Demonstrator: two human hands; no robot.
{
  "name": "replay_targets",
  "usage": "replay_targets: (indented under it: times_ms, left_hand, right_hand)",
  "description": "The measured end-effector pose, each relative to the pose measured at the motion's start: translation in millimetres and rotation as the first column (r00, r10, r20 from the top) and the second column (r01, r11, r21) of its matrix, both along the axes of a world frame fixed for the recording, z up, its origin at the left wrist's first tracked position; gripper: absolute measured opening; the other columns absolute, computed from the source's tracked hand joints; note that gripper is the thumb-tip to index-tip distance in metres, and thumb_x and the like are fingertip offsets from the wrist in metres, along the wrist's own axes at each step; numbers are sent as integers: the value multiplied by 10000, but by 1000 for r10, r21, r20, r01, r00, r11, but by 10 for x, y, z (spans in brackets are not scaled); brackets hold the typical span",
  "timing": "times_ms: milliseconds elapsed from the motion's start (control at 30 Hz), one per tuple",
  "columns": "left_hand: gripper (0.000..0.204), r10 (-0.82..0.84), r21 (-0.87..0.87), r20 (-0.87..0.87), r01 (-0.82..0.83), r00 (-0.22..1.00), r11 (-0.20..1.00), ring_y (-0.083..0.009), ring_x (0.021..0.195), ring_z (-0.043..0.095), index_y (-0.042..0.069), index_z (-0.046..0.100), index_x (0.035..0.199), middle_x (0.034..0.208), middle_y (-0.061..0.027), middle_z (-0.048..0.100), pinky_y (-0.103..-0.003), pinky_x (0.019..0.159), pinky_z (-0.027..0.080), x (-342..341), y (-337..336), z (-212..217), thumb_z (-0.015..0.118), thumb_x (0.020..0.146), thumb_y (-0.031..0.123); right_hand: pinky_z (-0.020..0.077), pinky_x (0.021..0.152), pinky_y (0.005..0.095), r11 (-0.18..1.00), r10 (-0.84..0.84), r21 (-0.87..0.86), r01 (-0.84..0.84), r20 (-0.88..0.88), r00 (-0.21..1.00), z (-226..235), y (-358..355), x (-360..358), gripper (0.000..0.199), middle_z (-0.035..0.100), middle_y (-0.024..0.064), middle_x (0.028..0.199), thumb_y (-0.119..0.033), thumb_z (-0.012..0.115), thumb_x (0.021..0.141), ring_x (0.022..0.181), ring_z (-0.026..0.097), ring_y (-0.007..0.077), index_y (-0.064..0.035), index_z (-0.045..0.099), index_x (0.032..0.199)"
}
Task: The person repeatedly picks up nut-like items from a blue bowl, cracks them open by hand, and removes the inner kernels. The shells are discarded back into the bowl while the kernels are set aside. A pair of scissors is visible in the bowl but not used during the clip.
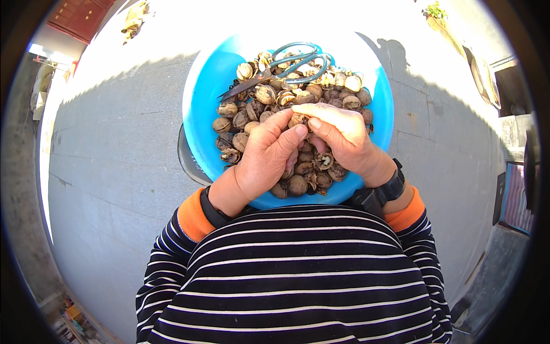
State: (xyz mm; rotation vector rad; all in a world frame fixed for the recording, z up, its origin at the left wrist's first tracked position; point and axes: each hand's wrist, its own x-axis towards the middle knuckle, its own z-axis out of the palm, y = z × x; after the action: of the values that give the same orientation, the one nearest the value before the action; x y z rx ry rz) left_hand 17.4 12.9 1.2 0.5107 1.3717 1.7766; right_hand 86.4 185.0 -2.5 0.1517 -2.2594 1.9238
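Together, both hands pinch one walnut (297, 120) over the blue basin (200, 97): the left hand (268, 157) and right hand (342, 137) curl tight around it, fingertips meeting, likely to pry it. Scissors (286, 66) lie atop the heaped walnuts (252, 109), within reach.

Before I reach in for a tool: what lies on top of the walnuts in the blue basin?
Scissors with teal handles lie on the walnuts at the far side of the blue basin. Both hands cover the middle; whatever lies beneath them is hidden.
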Motion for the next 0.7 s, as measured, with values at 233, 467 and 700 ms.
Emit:
replay_targets:
  times_ms: [233,467,700]
  left_hand:
    - [323,5,25,-92,-3,996,1000,-37,589,480,-2,506,1266,841,10,571,-177,511,402,6,29,32,530,992,169]
    - [333,49,17,-110,-47,993,999,-28,606,482,-12,529,1261,858,19,593,-169,525,399,26,56,40,578,961,124]
    - [306,-64,-112,-112,51,992,992,-28,595,476,-15,542,1237,794,29,567,-177,519,398,-37,17,32,553,958,110]
  right_hand:
    - [465,514,213,998,13,-70,-7,85,996,59,18,-25,255,640,73,838,-47,518,955,574,536,80,35,615,1176]
    - [516,665,273,998,-64,17,63,27,998,92,-33,-18,201,661,127,909,-15,513,926,755,632,160,32,619,1090]
    - [526,719,321,988,-55,139,67,-91,994,9,-32,-5,201,655,166,922,-10,506,919,805,660,252,52,609,1079]
